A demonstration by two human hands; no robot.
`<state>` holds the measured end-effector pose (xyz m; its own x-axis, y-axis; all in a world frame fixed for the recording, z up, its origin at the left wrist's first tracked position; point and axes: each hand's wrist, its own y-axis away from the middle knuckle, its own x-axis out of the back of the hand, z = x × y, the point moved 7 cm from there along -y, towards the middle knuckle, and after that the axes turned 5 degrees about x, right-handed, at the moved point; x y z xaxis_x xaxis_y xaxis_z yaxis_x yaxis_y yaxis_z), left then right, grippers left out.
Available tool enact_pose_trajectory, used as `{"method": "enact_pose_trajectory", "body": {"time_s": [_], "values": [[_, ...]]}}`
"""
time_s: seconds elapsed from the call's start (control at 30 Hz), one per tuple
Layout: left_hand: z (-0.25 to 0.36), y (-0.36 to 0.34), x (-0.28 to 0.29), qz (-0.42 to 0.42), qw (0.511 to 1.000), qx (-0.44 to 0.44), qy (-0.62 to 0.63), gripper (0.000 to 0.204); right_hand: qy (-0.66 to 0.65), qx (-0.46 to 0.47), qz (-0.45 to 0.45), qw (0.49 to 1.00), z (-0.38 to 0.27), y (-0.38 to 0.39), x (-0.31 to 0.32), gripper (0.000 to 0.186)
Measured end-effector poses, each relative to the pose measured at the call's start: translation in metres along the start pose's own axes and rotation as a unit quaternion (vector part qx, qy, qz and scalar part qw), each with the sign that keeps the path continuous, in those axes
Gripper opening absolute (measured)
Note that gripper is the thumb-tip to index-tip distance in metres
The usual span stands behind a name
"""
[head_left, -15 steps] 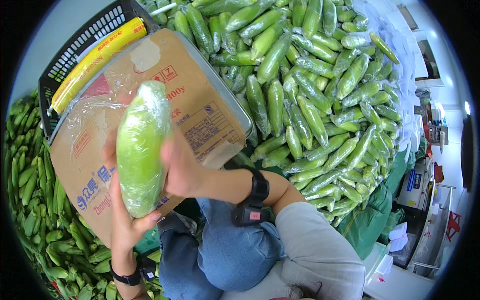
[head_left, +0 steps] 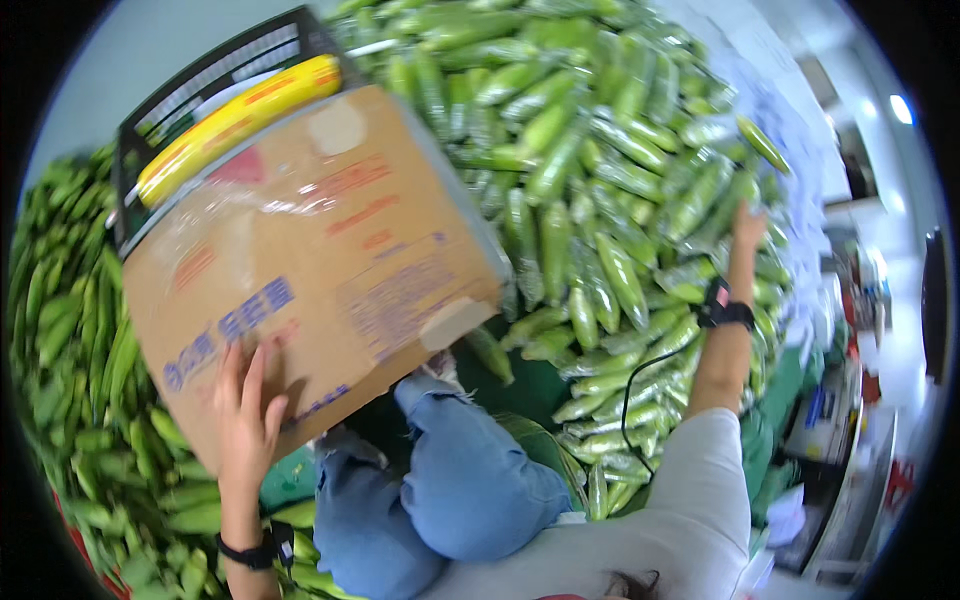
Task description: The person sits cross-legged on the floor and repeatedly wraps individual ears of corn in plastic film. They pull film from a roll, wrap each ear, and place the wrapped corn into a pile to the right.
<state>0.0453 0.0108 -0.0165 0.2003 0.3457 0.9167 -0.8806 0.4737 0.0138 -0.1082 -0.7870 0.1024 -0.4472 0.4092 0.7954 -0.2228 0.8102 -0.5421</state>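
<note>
The right hand (head_left: 748,230), the nearer to the film-wrapped corn pile (head_left: 622,280), is at a corn ear (head_left: 734,196) at its fingertips, long axis slanting down-left; blur hides whether they grip. The left hand's (head_left: 246,420) fingers spread apart over the cardboard box (head_left: 330,260) beneath them.

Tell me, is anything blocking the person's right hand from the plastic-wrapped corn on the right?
Nothing visible does: the right hand is over the plastic-wrapped corn, fingers right at the pile, though blur hides whether they touch. The cardboard lies off to the left, clear of its path.
</note>
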Motion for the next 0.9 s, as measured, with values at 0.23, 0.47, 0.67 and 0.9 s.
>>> {"method": "enact_pose_trajectory", "body": {"time_s": [0.23,0.47,0.67,0.9], "values": [[-0.061,-0.001,0.007,0.129,0.989,0.064,-0.032,0.053,-0.274,0.564,-0.292,0.722,-0.256,0.325,-0.019,0.048],[-0.126,-0.095,0.048,0.254,0.957,0.116,-0.081,0.041,-0.337,0.570,-0.374,0.649,-0.455,0.450,-0.031,0.031],[-0.151,-0.091,0.084,0.278,0.946,0.049,0.157,0.010,-0.461,0.470,-0.481,0.579,-0.447,0.425,-0.051,0.019],[-0.081,0.095,0.066,0.218,0.974,-0.059,-0.024,0.022,-0.453,0.410,-0.544,0.575,-0.288,0.412,0.006,0.012]]}}
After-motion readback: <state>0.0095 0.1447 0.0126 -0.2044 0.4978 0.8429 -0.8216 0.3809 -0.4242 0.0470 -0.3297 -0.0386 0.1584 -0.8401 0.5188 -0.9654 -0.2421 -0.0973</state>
